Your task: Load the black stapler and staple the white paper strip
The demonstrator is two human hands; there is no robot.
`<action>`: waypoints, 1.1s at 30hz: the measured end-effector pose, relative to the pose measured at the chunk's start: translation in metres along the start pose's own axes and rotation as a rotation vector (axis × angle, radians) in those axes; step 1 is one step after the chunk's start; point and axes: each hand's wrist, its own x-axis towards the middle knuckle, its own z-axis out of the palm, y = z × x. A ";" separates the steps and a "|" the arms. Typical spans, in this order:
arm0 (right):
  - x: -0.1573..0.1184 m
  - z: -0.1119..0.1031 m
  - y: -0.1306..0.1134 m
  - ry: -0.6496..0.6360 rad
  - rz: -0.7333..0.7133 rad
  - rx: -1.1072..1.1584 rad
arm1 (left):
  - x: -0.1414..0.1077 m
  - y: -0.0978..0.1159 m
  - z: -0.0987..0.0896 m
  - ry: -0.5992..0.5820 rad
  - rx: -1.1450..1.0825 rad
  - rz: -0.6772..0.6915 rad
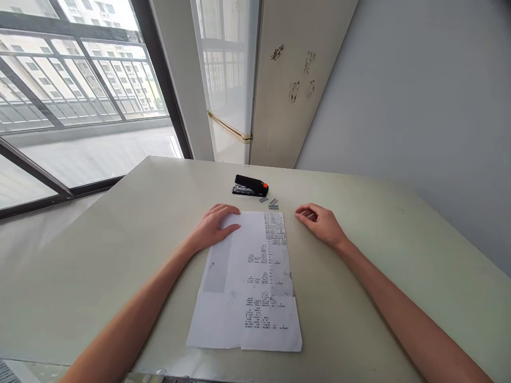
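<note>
No text can be read — printed lines (263, 319) on the paper (215, 319) look too small, perhaps upside-down.

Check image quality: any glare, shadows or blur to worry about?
Head view: window partly washed out by daylight; glossy door carries reflections; soft shadows beside the forearms; stapler outline clear, but print on the paper too small to read; wide-angle stretch toward the edges.

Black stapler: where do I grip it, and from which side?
Best to take the stapler by its hinge end, at the orange piece, with the right hand coming from the right and above. Its mouth gapes to the left, so that end may pinch; dip low in front and you could brush the staple strips.
</note>
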 end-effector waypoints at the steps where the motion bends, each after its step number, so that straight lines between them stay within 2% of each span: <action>1: -0.006 -0.003 0.004 0.012 0.020 0.025 | 0.000 0.000 0.000 -0.001 0.002 -0.001; 9: -0.036 -0.021 0.013 0.021 0.117 0.158 | 0.002 0.008 -0.003 0.051 0.018 -0.055; 17: -0.060 -0.032 0.007 -0.021 0.193 0.249 | 0.002 0.012 -0.002 0.237 0.127 -0.097; 20: -0.070 -0.037 0.007 -0.055 0.207 0.250 | 0.014 0.013 -0.003 0.294 0.192 -0.087; 23: -0.074 -0.038 0.007 -0.077 0.181 0.251 | 0.045 0.013 -0.010 0.304 0.302 -0.002; 26: -0.072 -0.037 0.007 -0.095 0.140 0.251 | 0.090 0.010 -0.020 0.235 0.397 0.072; 27: -0.072 -0.037 0.008 -0.098 0.133 0.252 | 0.104 0.007 -0.024 0.163 0.416 0.066; 29: -0.072 -0.037 0.008 -0.099 0.127 0.256 | 0.130 -0.001 -0.030 -0.057 0.456 -0.008; 31: -0.072 -0.038 0.009 -0.101 0.124 0.261 | 0.147 -0.009 -0.034 -0.186 0.464 -0.061; 33: -0.072 -0.039 0.011 -0.108 0.122 0.272 | 0.154 -0.016 -0.036 -0.223 0.472 -0.104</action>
